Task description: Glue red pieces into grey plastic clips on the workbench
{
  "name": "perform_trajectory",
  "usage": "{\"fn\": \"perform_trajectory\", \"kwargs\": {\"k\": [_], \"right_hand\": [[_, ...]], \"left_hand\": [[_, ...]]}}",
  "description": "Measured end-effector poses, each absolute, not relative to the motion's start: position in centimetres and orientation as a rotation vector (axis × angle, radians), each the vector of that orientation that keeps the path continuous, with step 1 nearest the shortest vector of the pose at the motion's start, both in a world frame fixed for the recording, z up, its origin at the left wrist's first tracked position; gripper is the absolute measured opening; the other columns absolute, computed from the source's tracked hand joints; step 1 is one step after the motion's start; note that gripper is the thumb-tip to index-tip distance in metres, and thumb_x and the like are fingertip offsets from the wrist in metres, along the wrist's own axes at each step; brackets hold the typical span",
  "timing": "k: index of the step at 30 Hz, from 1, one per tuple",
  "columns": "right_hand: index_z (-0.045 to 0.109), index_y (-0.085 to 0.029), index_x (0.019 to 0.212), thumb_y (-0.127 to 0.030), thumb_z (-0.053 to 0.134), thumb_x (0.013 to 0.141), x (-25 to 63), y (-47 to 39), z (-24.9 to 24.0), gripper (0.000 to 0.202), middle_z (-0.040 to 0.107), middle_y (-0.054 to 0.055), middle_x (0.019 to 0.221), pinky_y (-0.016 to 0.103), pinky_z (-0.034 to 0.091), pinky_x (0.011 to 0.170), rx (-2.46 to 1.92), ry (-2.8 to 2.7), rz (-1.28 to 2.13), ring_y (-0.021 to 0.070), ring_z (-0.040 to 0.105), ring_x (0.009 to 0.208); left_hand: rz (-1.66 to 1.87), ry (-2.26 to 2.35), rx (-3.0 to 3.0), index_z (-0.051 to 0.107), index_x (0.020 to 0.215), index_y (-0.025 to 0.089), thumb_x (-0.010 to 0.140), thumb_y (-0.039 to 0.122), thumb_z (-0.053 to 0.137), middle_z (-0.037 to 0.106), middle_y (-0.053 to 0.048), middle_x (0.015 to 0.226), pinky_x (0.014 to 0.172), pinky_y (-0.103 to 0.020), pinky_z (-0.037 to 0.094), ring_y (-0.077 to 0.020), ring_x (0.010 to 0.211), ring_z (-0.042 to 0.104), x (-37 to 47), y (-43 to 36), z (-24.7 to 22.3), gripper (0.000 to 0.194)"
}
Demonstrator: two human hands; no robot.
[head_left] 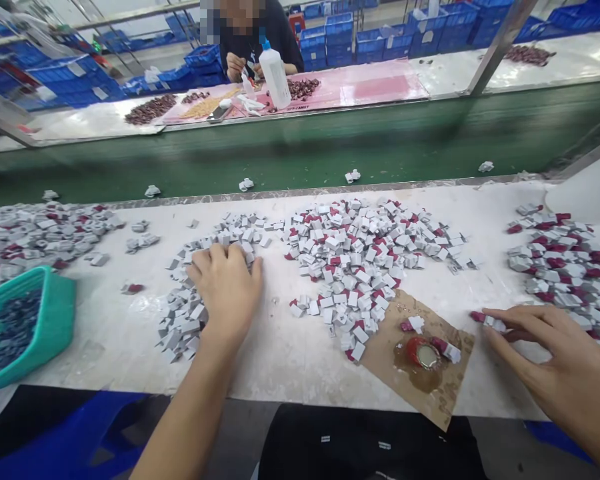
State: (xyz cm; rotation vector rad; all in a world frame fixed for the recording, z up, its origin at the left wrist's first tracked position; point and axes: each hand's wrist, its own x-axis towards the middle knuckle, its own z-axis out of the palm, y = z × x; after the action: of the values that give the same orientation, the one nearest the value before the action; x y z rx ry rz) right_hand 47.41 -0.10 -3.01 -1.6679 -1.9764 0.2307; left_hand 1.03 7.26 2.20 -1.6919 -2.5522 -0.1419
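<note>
My left hand (227, 287) reaches over a heap of small grey plastic parts (183, 320). Its thumb stands apart from the bent fingers, whose tips are partly hidden against the parts; I see nothing held. At the right, my right hand (545, 347) pinches a grey-and-maroon plastic piece (491, 323) between thumb and fingers. Just left of it lies a wet brown cardboard sheet (440, 393), bearing a small red-rimmed round cap (423, 352) and two grey-and-maroon pieces (446, 349). A large mixed pile of grey and maroon pieces (350, 253) spreads between my hands.
A green basket (63, 327) of dark parts stands at the left. More piles (565, 267) lie at both sides. Beyond the white table runs a green conveyor belt (300, 150) with several clusters along its near edge. Across it sits a person (265, 40) near a white bottle (276, 77).
</note>
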Motion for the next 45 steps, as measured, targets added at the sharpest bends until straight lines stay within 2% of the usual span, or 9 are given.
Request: {"fn": "perform_trajectory", "kwargs": {"k": [4, 8, 13, 18, 21, 25, 31, 39, 45], "right_hand": [[0.083, -0.029, 0.121, -0.059, 0.066, 0.114, 47.4, -0.5, -3.0, 0.035, 0.077, 0.010, 0.123, 0.043, 0.061, 0.072, -1.620, -2.025, 0.229, 0.0223, 0.077, 0.072], [0.082, -0.030, 0.122, -0.063, 0.062, 0.116, 47.3, -0.8, -3.2, 0.038, 0.083, 0.009, 0.122, 0.043, 0.061, 0.083, -1.642, -2.011, 0.204, 0.0285, 0.082, 0.092], [0.085, -0.033, 0.126, -0.061, 0.062, 0.116, 46.7, -1.1, -3.1, 0.038, 0.084, 0.007, 0.127, 0.041, 0.063, 0.083, -1.653, -1.966, 0.294, 0.0311, 0.083, 0.109], [0.087, -0.041, 0.130, -0.047, 0.070, 0.113, 47.2, -1.3, -2.9, 0.025, 0.086, 0.001, 0.131, 0.036, 0.066, 0.079, -1.646, -1.939, 0.432, 0.0290, 0.084, 0.116], [0.088, -0.041, 0.127, -0.047, 0.078, 0.107, 46.2, -1.8, -2.3, 0.023, 0.088, 0.000, 0.120, 0.033, 0.066, 0.074, -1.709, -1.724, 0.530, 0.0254, 0.085, 0.100], [0.093, -0.041, 0.114, -0.041, 0.089, 0.100, 43.8, -2.4, -0.6, 0.015, 0.089, -0.001, 0.107, 0.028, 0.071, 0.086, -1.647, -1.442, 0.666, 0.0221, 0.086, 0.097], [0.097, -0.040, 0.108, -0.033, 0.098, 0.095, 40.9, -2.1, 1.4, 0.014, 0.093, 0.000, 0.102, 0.021, 0.074, 0.079, -1.414, -1.240, 1.117, 0.0195, 0.090, 0.088], [0.098, -0.035, 0.107, -0.032, 0.099, 0.095, 40.0, -2.0, 1.2, 0.013, 0.093, 0.004, 0.095, 0.024, 0.075, 0.073, -1.365, -1.102, 1.368, 0.0220, 0.091, 0.082], [0.097, -0.037, 0.110, -0.023, 0.089, 0.100, 39.9, -3.1, 1.6, 0.019, 0.092, 0.002, 0.106, 0.028, 0.074, 0.084, -1.433, -1.396, 1.075, 0.0208, 0.089, 0.096]], "left_hand": [[-0.260, -2.560, -1.769, 0.074, 0.113, 0.020, 0.111, 0.040, 0.048, 0.074, -0.026, 0.135, 0.117, -0.074, 0.045, -0.0563, 0.147, 0.057, 1.2, 7.2, 2.1, 0.032], [-0.379, -2.550, -1.866, 0.069, 0.107, 0.023, 0.108, 0.033, 0.048, 0.080, -0.020, 0.123, 0.117, -0.072, 0.046, -0.0497, 0.134, 0.064, 1.0, 5.9, 1.4, 0.024], [-0.366, -2.546, -1.835, 0.072, 0.125, 0.020, 0.108, 0.044, 0.054, 0.070, -0.026, 0.144, 0.122, -0.077, 0.042, -0.0602, 0.150, 0.051, 0.5, 5.7, 0.8, 0.034], [-0.459, -2.553, -1.917, 0.073, 0.113, 0.021, 0.109, 0.044, 0.055, 0.071, -0.023, 0.138, 0.123, -0.082, 0.038, -0.0609, 0.151, 0.049, 0.3, 6.3, 1.2, 0.030], [-0.883, -2.733, -1.969, 0.076, 0.118, 0.024, 0.102, 0.055, 0.070, 0.076, -0.017, 0.134, 0.120, -0.071, 0.050, -0.0512, 0.141, 0.062, 0.9, 5.7, 1.8, 0.035], [-1.546, -3.027, -1.986, 0.081, 0.133, 0.029, 0.095, 0.067, 0.084, 0.076, -0.012, 0.146, 0.109, -0.047, 0.061, -0.0375, 0.138, 0.071, 2.4, 4.2, 2.4, 0.054], [-2.101, -2.986, -1.910, 0.084, 0.115, 0.027, 0.088, 0.057, 0.098, 0.081, -0.007, 0.123, 0.095, -0.032, 0.063, -0.0269, 0.120, 0.075, 4.9, 2.3, 1.4, 0.043], [-1.738, -2.876, -2.322, 0.084, 0.119, 0.032, 0.093, 0.056, 0.094, 0.084, -0.002, 0.114, 0.076, -0.024, 0.065, -0.0237, 0.100, 0.081, 8.3, -1.2, 2.0, 0.037], [-1.548, -2.801, -2.572, 0.086, 0.114, 0.034, 0.100, 0.057, 0.086, 0.083, -0.002, 0.106, 0.076, -0.023, 0.066, -0.0209, 0.093, 0.080, 10.2, -1.9, 3.0, 0.027]]}}
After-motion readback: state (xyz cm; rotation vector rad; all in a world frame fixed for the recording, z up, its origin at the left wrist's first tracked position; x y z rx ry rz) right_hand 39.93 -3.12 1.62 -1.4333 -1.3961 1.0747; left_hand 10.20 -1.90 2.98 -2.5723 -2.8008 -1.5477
